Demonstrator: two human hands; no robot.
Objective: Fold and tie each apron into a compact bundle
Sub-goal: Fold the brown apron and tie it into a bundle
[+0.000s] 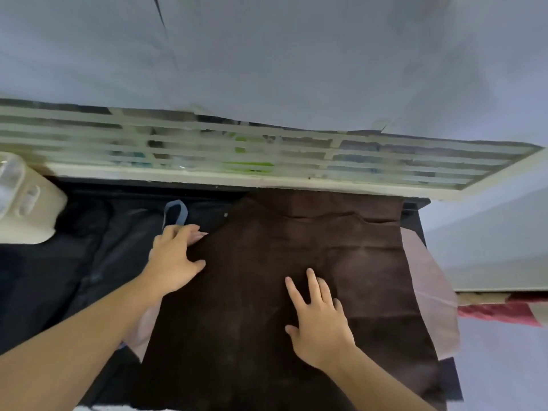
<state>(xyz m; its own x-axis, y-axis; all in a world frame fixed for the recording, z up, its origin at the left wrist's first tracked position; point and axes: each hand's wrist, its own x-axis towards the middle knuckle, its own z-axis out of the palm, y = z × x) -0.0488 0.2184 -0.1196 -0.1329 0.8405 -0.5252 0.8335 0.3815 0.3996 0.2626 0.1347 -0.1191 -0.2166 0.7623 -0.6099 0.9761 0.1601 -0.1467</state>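
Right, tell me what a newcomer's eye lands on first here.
The brown apron spread flat across the dark table dominates the middle. The right hand presses flat on it, while the left hand grips its left edge. A light blue strap loop lies just beyond the left hand, and a slatted window runs behind.

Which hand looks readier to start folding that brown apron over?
Probably the left hand: its fingers already curl at the brown apron's left edge, ready to lift it across. The right hand lies flat with spread fingers mid-cloth, better suited to holding it down.
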